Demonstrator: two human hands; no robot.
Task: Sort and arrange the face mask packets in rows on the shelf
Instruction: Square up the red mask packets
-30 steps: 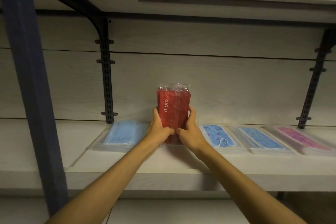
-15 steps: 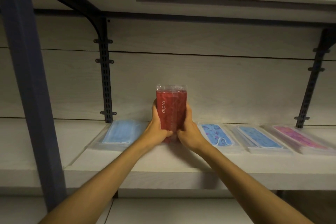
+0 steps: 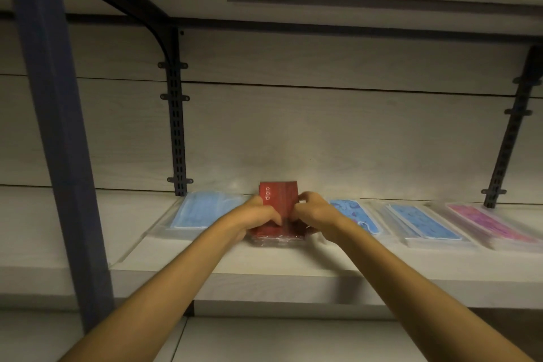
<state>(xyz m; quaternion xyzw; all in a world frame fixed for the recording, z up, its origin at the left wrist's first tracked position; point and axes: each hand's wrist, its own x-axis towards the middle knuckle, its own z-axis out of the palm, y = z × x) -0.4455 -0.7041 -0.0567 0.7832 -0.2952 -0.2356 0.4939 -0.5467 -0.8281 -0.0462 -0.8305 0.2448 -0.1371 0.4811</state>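
On the shelf [image 3: 293,267], between the plain blue packet [image 3: 202,210] and the patterned blue packet [image 3: 357,214], I saw the red packet [image 3: 279,206] leaning back, its lower edge on the board. My left hand [image 3: 255,216] and right hand [image 3: 316,213] curled around its sides (fingertips blurred), gripping it. Another blue packet [image 3: 423,222] and a pink packet [image 3: 487,222] lay further right.

Red packet [image 3: 277,209], plain light-blue packet [image 3: 202,210], two blue patterned packets [image 3: 354,213] [image 3: 423,222], pink patterned packet [image 3: 487,222], pale wood-grain shelf [image 3: 264,261]
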